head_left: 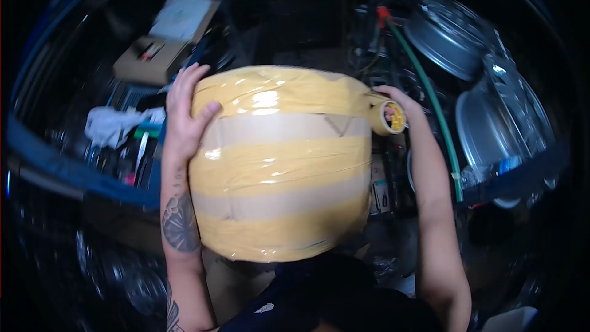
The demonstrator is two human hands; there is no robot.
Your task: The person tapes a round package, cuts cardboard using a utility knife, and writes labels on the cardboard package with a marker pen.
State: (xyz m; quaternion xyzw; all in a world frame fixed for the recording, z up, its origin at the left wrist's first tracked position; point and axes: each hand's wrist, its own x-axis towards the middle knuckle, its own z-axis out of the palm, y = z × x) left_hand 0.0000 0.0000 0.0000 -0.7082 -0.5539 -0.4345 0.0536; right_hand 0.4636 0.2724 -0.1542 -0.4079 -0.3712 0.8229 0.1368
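Observation:
A big rounded cardboard package (283,166), banded with shiny yellowish packing tape, fills the middle of the head view in front of my body. My left hand (186,107) grips its upper left side, the thumb on the near face and the fingers along the edge. At the upper right edge of the package, my right hand (402,101) holds a roll of packing tape (380,120), with fingertips showing inside the core. A strip of tape seems to run from the roll to the package. Part of my right hand is hidden behind the roll.
Silver wheel rims (491,117) are stacked at the right, beside a green hose (424,80) with an orange end. At the left lie an open cardboard box (147,64) and a crumpled white plastic bag (107,126). The surroundings are dark.

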